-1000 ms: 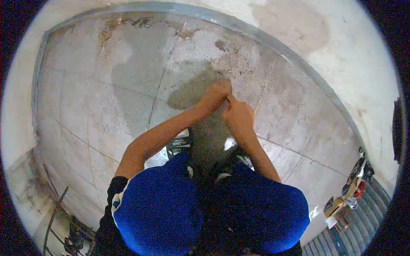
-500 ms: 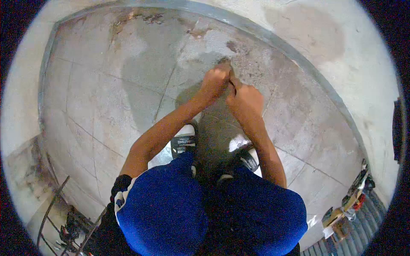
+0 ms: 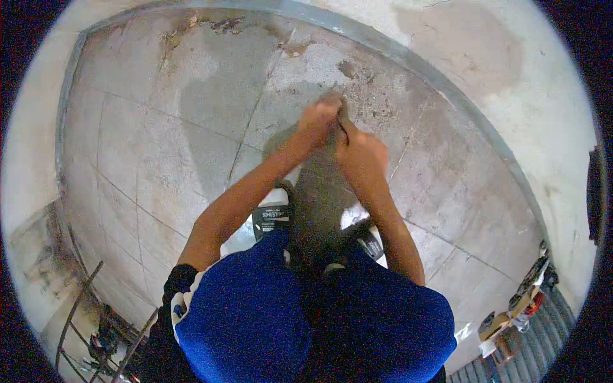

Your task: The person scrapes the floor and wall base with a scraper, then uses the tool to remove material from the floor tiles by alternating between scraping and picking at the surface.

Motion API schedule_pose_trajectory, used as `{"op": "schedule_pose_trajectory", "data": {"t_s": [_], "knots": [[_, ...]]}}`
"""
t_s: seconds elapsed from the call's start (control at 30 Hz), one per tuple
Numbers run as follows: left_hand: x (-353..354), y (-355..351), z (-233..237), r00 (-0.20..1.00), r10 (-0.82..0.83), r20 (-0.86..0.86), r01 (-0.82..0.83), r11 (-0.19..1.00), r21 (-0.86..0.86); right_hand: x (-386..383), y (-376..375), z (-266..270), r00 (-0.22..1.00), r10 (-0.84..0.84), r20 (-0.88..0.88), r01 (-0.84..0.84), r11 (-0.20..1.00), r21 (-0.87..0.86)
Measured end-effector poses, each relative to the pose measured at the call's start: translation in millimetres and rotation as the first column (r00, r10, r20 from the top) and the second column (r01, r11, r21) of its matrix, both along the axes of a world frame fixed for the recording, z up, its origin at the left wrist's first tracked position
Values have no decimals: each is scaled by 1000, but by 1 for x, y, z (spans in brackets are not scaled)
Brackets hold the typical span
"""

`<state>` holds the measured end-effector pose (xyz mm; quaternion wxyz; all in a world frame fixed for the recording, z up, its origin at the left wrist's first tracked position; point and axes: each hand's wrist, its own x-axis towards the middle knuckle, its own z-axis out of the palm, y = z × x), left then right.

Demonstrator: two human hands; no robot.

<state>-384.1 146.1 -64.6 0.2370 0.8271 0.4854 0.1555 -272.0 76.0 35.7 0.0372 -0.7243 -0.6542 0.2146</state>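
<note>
Near the upper middle, my left hand (image 3: pixel 319 121) is closed round something brownish and slim whose tip is blurred. Just right of it and a little lower, my right hand (image 3: pixel 363 152) is closed too, with a thin dark edge (image 3: pixel 343 131) running between the two hands. The held thing is mostly hidden by my fingers, so I cannot make it out. Beneath both hands lies the stained tiled floor (image 3: pixel 217 115), with rough, crumbly patches beside them. My knees in blue cloth and my two sandalled feet are below.
A grey border (image 3: pixel 383 48) curves along the floor's far edge against a pale wall (image 3: pixel 466 51). Thin metal rods (image 3: pixel 80 306) and dark clutter stand at lower left. Cardboard (image 3: pixel 497 325) and assorted items lie on a ridged grey surface (image 3: pixel 536 345) at lower right.
My right hand has shifted slightly left and down. My left hand has moved a little left and stays closed. The view has tilted slightly.
</note>
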Motion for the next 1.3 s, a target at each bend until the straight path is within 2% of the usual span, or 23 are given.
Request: {"op": "schedule_pose_trajectory", "data": {"t_s": [0.07, 0.17, 0.27, 0.3, 0.37, 0.4, 0.47, 0.5, 0.57, 0.6, 0.63, 0.67, 0.7, 0.8, 0.87, 0.9, 1.0, 1.07, 1.1, 1.2, 1.3], "knots": [[2, -30, 0, 1000, -25, 8, 25, 999, 43, 4, -13, 21, 1000, -8, 6, 8, 998, -68], [0, -30, -12, 997, -80, 10, 79, 996, 36, -3, -19, 8, 1000, -15, -22, 13, 997, -71], [0, 9, 0, 999, -52, 9, 52, 998, 47, 3, 6, -20, 999, -7, -38, 8, 999, 39], [3, 9, 4, 994, -71, -77, 56, 981, -186, 3, -1, -10, 999, 12, -30, -11, 1000, 18], [2, -26, -10, 991, -129, 46, 122, 985, 125, 5, -15, 18, 999, 34, -16, -34, 999, -14], [2, -37, -17, 979, -174, 105, 139, 951, 278, 2, -14, 13, 1000, -3, -23, 1, 999, -49], [0, -18, -11, 991, -134, 30, 123, 966, 229, -4, -21, 1, 997, -72, -25, 68, 988, -137], [1, -14, -9, 994, -110, -5, 109, 974, 199, -2, -21, -1, 997, -73, -17, 71, 991, -118], [6, -13, -3, 983, -170, -68, 174, 983, 54, 2, -10, -6, 998, -62, -10, 62, 996, -58], [7, -9, -1, 974, -202, -103, 202, 979, -11, 4, -15, 3, 998, -61, -16, 60, 994, -96], [8, -19, -20, 980, -197, -36, 199, 978, 57, 8, -26, 19, 998, -65, -25, 61, 990, -130], [7, -43, -58, 979, -202, 31, 196, 973, 122, 9, -31, 28, 997, -73, -33, 66, 984, -167], [7, -43, -62, 976, -209, 62, 197, 967, 160, 8, -28, 24, 997, -76, -20, 72, 984, -164], [15, -14, -19, 975, -204, 85, 182, 960, 213, 11, -24, 9, 996, -90, 16, 91, 986, -139], [23, -6, 6, 969, -236, -73, 241, 969, 60, 16, -6, 7, 995, -95, 4, 95, 995, -32], [25, -5, 13, 952, -263, -157, 262, 965, -23, 18, -10, 15, 995, -96, 18, 97, 994, -55], [29, -38, 0, 957, -278, 86, 280, 960, -10, 20, -20, 28, 993, -112, 45, 117, 987, -113], [30, -20, -6, 978, -210, -4, 210, 978, -1, 17, -19, 17, 993, -102, 57, 109, 984, -144], [32, -10, -10, 985, -168, -45, 169, 986, 11, 19, -14, 14, 992, -121, 45, 125, 987, -105], [28, 10, -21, 966, -260, 1, 256, 951, 172, 24, 9, 14, 989, -145, 6, 145, 989, 24], [23, 29, -30, 952, -301, 61, 250, 875, 415, 25, 15, 10, 987, -155, -37, 158, 983, 91]]}}
